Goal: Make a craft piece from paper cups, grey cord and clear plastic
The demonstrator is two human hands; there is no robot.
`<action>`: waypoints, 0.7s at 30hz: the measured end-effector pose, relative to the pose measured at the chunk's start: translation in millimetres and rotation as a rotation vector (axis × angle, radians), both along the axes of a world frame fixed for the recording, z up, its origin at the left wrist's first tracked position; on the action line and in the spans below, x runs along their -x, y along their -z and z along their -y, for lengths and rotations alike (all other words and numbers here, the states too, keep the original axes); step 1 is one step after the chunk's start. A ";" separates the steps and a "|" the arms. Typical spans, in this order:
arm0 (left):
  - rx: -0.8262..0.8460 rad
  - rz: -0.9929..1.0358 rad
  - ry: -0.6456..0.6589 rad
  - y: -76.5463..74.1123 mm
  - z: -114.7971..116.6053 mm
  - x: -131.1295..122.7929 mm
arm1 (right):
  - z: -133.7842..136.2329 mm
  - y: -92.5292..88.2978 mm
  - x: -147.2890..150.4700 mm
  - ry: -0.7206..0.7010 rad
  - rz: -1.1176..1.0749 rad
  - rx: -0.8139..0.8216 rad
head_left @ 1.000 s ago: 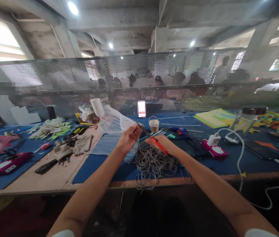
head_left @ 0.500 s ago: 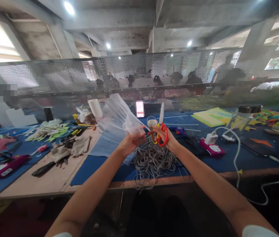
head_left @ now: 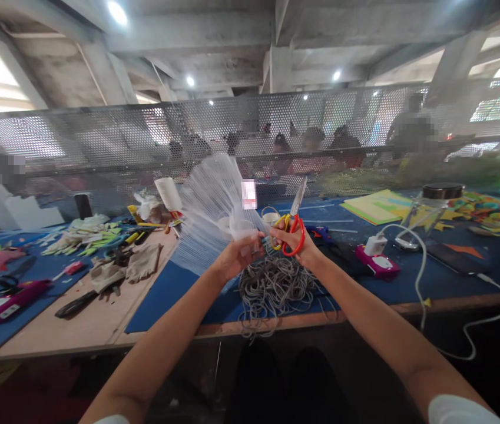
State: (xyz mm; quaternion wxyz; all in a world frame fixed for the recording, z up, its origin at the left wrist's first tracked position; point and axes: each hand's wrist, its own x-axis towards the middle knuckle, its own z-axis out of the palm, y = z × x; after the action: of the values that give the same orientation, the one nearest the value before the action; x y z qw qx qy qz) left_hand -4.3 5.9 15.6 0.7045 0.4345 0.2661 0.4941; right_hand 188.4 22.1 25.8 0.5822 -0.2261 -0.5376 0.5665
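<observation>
My left hand [head_left: 236,257] is closed on a translucent white ribbed plastic sheet [head_left: 212,197], which fans upward and to the left above the bench. My right hand [head_left: 296,244] grips scissors with red and yellow handles [head_left: 292,227]; their blades point up and slightly right. The two hands nearly touch at the sheet's lower corner. Right below them a tangled pile of grey cord [head_left: 274,285] lies on the blue mat [head_left: 165,294] near the bench's front edge.
A perforated metal screen [head_left: 99,141] runs across the back, with several people behind it. Gloves [head_left: 130,265], pink glue guns [head_left: 6,294] and green scraps lie left. A small cup [head_left: 270,218], a pink charger with white cable [head_left: 376,262], a glass jar [head_left: 435,209] and coloured paper [head_left: 377,206] sit right.
The scissors swung from lying low with blades pointing left to upright in my right hand. My left hand lifted the plastic sheet higher, so that it fans out upward.
</observation>
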 end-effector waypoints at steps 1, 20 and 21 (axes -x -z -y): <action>0.006 0.018 -0.014 -0.8 -0.6 0.3 | 0.0 -0.3 -0.1 -0.008 -0.003 -0.002; -0.114 0.016 -0.286 -5.2 -6.6 6.3 | -0.8 -7.2 -11.5 -0.155 0.001 -0.006; -0.114 -0.031 -0.275 -5.7 -6.1 6.1 | -2.5 -6.3 -11.8 -0.121 0.019 -0.017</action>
State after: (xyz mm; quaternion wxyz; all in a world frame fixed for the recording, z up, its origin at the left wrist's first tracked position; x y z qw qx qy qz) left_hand -10.4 12.1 21.2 0.6002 0.4408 0.3052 0.5935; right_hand 200.1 24.6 32.1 0.5435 -0.1937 -0.5606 0.5940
